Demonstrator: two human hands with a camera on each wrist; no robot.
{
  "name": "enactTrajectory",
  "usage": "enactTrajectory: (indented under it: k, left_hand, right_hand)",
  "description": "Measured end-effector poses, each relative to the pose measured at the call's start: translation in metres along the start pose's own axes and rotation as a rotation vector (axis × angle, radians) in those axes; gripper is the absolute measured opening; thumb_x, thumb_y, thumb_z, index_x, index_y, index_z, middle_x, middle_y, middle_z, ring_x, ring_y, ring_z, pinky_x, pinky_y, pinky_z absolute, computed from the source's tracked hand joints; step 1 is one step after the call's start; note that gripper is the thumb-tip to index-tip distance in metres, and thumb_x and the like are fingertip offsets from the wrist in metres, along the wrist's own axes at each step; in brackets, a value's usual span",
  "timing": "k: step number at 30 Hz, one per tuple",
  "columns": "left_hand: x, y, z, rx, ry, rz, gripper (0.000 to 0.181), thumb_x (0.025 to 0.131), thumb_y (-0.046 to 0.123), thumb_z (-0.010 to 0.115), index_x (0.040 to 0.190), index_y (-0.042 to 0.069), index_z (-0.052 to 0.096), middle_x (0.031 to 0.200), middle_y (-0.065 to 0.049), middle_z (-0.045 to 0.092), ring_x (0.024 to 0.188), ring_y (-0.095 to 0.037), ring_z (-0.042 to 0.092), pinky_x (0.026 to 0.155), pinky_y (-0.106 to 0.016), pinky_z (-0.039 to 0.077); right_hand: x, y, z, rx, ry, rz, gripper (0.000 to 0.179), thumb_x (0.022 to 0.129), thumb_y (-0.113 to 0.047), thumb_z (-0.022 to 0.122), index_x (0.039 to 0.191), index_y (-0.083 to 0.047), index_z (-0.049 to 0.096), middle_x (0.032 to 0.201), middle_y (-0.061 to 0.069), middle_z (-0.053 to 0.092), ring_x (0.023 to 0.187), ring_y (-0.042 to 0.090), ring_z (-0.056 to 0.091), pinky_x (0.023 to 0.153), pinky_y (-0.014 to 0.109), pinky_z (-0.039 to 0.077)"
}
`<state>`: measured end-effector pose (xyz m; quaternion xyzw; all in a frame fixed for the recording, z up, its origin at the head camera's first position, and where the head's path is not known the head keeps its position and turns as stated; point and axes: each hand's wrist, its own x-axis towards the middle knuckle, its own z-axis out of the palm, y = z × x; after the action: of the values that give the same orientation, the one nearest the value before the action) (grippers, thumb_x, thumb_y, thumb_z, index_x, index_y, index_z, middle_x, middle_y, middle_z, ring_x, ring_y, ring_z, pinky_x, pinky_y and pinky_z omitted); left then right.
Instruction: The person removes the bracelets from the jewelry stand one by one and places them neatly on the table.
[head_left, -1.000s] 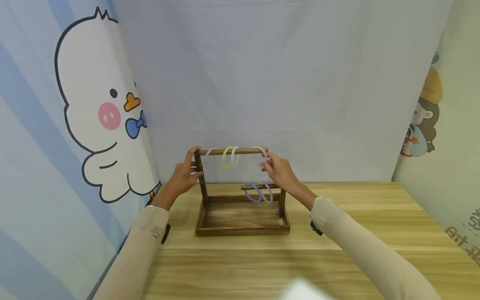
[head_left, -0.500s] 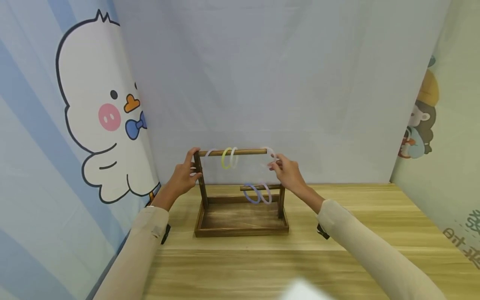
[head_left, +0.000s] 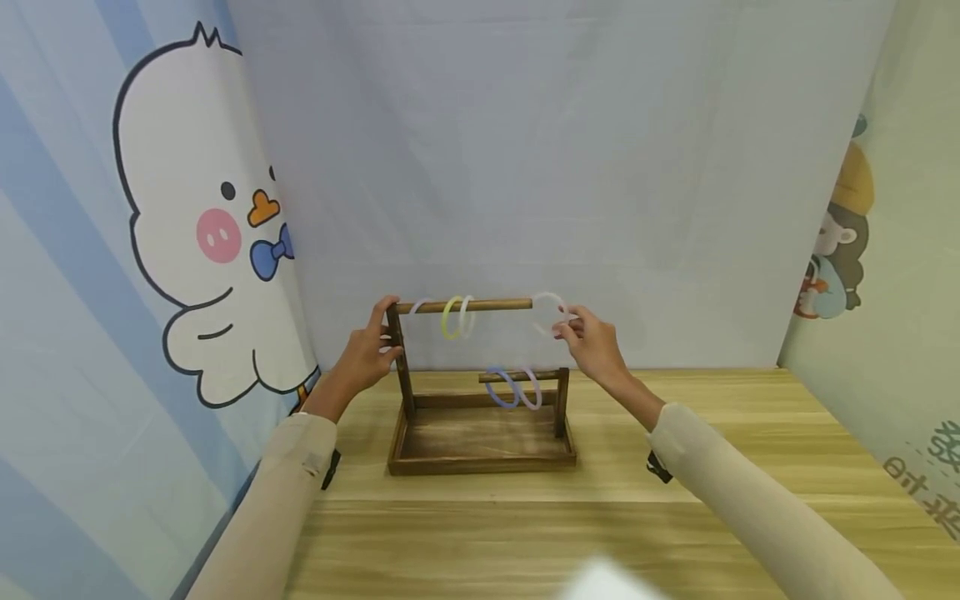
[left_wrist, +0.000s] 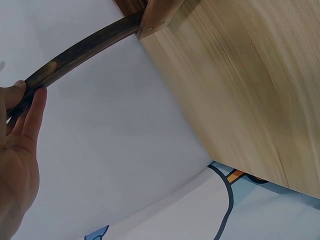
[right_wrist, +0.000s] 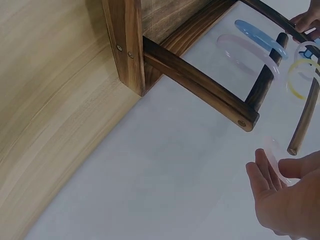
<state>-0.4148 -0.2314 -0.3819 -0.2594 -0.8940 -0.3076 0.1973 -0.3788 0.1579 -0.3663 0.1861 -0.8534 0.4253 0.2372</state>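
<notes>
A plain pale backdrop (head_left: 570,167) hangs behind the wood-grained table (head_left: 712,467) where my hands are at work. The pale pink ring (head_left: 551,295) is up in the air, just beside the free end of the upper bar (head_left: 502,305) and apart from it. My right hand (head_left: 596,343) pinches its near side between thumb and fingertips, the grip closed down to the ring's thickness. My left hand (head_left: 366,354) holds the top of the left post (head_left: 406,379), thumb on one side and fingers on the other, parted only by the wood.

Along the upper bar hang a white ring (head_left: 463,318) and a yellow ring (head_left: 446,321) close together, with a faint lilac ring (head_left: 422,300) nearer my left hand. Below, a blue ring (right_wrist: 260,38) and a light purple ring (head_left: 538,396) hang on the lower bar (head_left: 550,375), which runs from the short right post (head_left: 561,408). Both posts rise from a shallow wooden tray (head_left: 480,467).

On my left, a curtain shows a white cartoon bird (head_left: 176,167); on my right, a cartoon figure (head_left: 847,233) decorates the wall.
</notes>
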Motion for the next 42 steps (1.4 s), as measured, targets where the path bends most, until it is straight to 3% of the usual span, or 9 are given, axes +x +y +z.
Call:
enactTrajectory:
  k: [2,4,11,16,19,26,32,42]
  left_hand:
    - [0.000,-0.001,0.001,0.000,0.002,0.005,0.087,0.092,-0.012,0.071,0.159,0.016,0.020,0.117,-0.035,0.068,0.110,-0.046,0.070,0.091,-0.051,0.062]
    - [0.000,-0.002,0.001,-0.001,0.003,0.011,0.088,0.092,-0.011,0.071,0.159,0.017,0.020,0.117,-0.035,0.068,0.109,-0.047,0.070,0.090,-0.053,0.062]
    - [0.000,-0.004,0.002,0.003,0.009,0.014,0.088,0.092,-0.011,0.071,0.159,0.017,0.021,0.116,-0.034,0.069,0.107,-0.046,0.071,0.089,-0.054,0.062]
    - [0.000,-0.002,0.001,0.005,0.008,0.009,0.088,0.092,-0.011,0.071,0.159,0.016,0.020,0.116,-0.034,0.068,0.107,-0.046,0.071,0.090,-0.052,0.063]
    - [0.000,-0.001,0.001,0.007,0.003,0.003,0.088,0.093,-0.011,0.070,0.158,0.017,0.019,0.117,-0.035,0.068,0.108,-0.047,0.071,0.090,-0.052,0.062]
    - [0.001,0.001,0.000,-0.009,0.004,-0.003,0.086,0.092,-0.013,0.070,0.158,0.013,0.022,0.118,-0.036,0.068,0.108,-0.047,0.070,0.090,-0.053,0.062]
    - [0.000,0.001,-0.001,-0.008,0.005,0.003,0.085,0.092,-0.013,0.070,0.157,0.012,0.022,0.117,-0.035,0.068,0.110,-0.047,0.070,0.091,-0.052,0.062]
    - [0.000,0.000,0.000,-0.002,-0.007,-0.012,0.086,0.094,-0.011,0.069,0.158,0.016,0.019,0.120,-0.035,0.067,0.113,-0.046,0.069,0.093,-0.051,0.062]
  right_hand:
    - [-0.002,0.000,-0.003,0.004,-0.002,0.011,0.034,0.106,0.000,0.058,0.137,0.010,0.057,0.110,0.026,0.075,0.100,0.040,0.075,0.068,0.037,0.064]
    - [-0.003,0.001,-0.005,0.017,-0.010,0.018,0.035,0.105,-0.001,0.059,0.138,0.009,0.057,0.110,0.026,0.075,0.100,0.039,0.075,0.080,0.045,0.065]
    - [-0.007,0.004,-0.011,0.059,-0.018,0.017,0.028,0.107,-0.001,0.055,0.132,0.008,0.062,0.109,0.025,0.075,0.097,0.038,0.076,0.065,0.018,0.058]
    - [-0.007,0.003,-0.012,0.072,-0.002,-0.003,0.026,0.107,-0.001,0.055,0.130,0.008,0.064,0.110,0.025,0.075,0.097,0.038,0.076,0.061,0.010,0.052]
    - [-0.006,0.001,-0.013,0.077,0.006,-0.010,0.025,0.107,-0.001,0.055,0.128,0.008,0.066,0.111,0.024,0.075,0.098,0.037,0.076,0.063,0.012,0.054]
    - [-0.004,-0.010,-0.010,0.123,0.000,-0.007,0.024,0.107,-0.002,0.057,0.125,0.007,0.068,0.114,0.023,0.075,0.099,0.034,0.076,0.078,0.036,0.066]
    - [-0.006,-0.020,-0.002,0.148,-0.046,-0.015,0.024,0.107,-0.002,0.057,0.126,0.008,0.068,0.115,0.023,0.074,0.100,0.033,0.076,0.086,0.038,0.064]
    - [-0.012,-0.039,0.012,0.184,-0.113,-0.030,0.024,0.107,-0.003,0.057,0.125,0.007,0.069,0.114,0.022,0.075,0.099,0.032,0.076,0.084,0.036,0.065]
